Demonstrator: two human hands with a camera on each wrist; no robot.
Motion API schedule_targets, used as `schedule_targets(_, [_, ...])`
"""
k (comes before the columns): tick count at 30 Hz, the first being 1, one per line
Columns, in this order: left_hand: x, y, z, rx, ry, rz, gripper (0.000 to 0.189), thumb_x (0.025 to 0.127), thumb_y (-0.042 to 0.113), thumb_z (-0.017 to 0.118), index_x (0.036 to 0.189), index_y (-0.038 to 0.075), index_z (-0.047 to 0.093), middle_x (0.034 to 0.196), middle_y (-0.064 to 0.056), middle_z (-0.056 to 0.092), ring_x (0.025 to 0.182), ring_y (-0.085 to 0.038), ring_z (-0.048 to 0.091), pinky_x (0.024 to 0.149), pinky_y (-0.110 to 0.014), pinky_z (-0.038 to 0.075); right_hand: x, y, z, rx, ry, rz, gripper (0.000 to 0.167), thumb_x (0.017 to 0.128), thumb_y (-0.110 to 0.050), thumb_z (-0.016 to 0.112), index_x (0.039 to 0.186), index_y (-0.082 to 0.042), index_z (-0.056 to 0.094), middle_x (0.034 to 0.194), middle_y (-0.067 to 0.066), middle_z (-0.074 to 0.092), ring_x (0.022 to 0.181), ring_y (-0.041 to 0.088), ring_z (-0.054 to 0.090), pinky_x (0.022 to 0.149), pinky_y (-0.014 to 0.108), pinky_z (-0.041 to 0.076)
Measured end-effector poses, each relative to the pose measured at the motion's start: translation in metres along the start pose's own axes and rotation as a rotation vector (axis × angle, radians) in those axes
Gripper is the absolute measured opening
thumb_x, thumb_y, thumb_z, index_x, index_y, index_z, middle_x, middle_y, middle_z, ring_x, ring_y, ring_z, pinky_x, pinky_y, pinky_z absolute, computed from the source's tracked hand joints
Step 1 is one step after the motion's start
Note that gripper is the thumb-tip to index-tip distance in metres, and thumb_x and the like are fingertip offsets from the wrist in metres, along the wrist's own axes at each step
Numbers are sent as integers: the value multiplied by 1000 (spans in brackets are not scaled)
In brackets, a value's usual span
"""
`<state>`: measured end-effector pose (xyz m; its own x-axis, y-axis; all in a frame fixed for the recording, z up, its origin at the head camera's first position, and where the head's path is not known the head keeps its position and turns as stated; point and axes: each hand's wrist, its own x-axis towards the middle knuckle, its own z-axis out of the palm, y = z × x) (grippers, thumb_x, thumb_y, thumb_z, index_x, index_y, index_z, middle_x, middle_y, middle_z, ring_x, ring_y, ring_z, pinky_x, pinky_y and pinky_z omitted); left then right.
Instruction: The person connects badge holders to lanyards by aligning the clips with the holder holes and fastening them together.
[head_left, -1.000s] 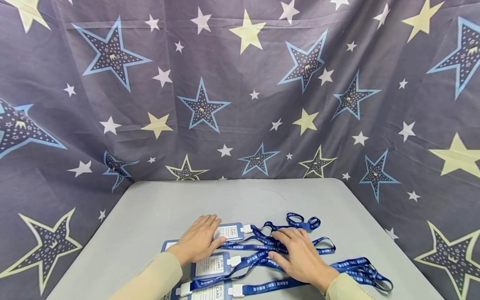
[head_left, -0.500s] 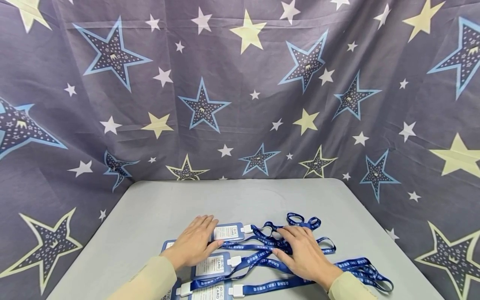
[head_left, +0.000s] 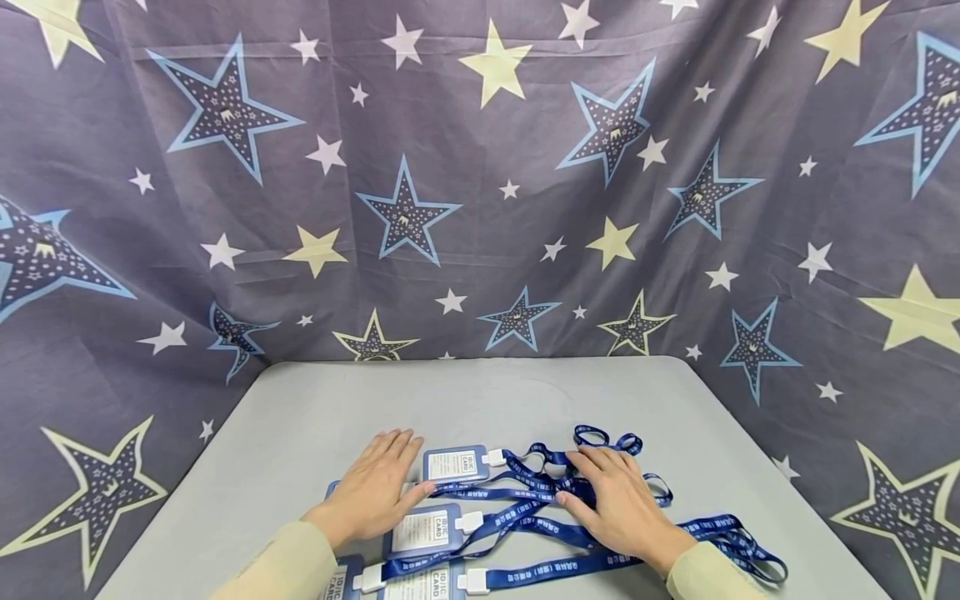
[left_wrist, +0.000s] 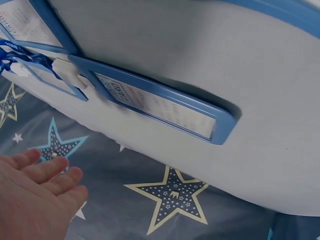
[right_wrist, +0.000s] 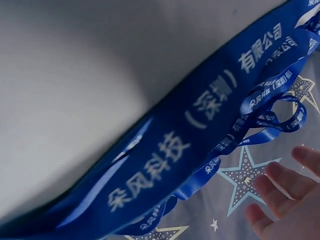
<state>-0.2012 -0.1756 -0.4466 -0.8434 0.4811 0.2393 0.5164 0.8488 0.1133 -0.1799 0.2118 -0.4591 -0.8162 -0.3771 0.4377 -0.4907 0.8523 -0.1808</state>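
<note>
Several blue-framed ID card holders lie on the left of the grey table, among them a far one (head_left: 455,464), a middle one (head_left: 422,531) and a near one (head_left: 423,583). Their blue printed lanyards (head_left: 540,573) run to the right in overlapping strands. Over the left end of the cards, my left hand (head_left: 367,492) spreads its straight fingers and partly hides one holder (head_left: 332,487). Above the lanyards, my right hand (head_left: 618,508) has its fingers extended and covers part of the straps; whether it touches them I cannot tell. Neither hand grips anything.
The grey table (head_left: 480,396) reaches back to a dark curtain (head_left: 480,208) printed with stars. Looped lanyard ends (head_left: 742,550) lie toward the right side, and smaller loops (head_left: 607,439) lie farther back. White clips (head_left: 471,581) join cards and straps.
My left hand has slid leftward and a little nearer, uncovering more of the far card holder. My right hand has shifted slightly right. The cards and lanyards look unmoved.
</note>
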Motion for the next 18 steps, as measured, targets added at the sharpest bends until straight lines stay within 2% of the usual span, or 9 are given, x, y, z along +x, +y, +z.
schedule_targets(9, [-12, -3, -5, 2, 22, -15, 80, 104, 60, 43, 153, -3, 42, 157, -27, 38, 148, -44, 31, 124, -56, 18, -3, 10, 0, -25, -11, 28, 64, 96, -53, 66, 142, -9, 61, 142, 15, 59, 133, 38, 51, 112, 63, 33])
schedule_targets(18, [-24, -6, -9, 26, 70, -21, 82, 102, 63, 43, 150, -4, 45, 155, -27, 41, 147, -45, 33, 122, -57, 21, -7, 18, -4, -33, -9, 46, 66, 96, -55, 64, 144, -10, 59, 144, 15, 57, 133, 39, 51, 110, 61, 35])
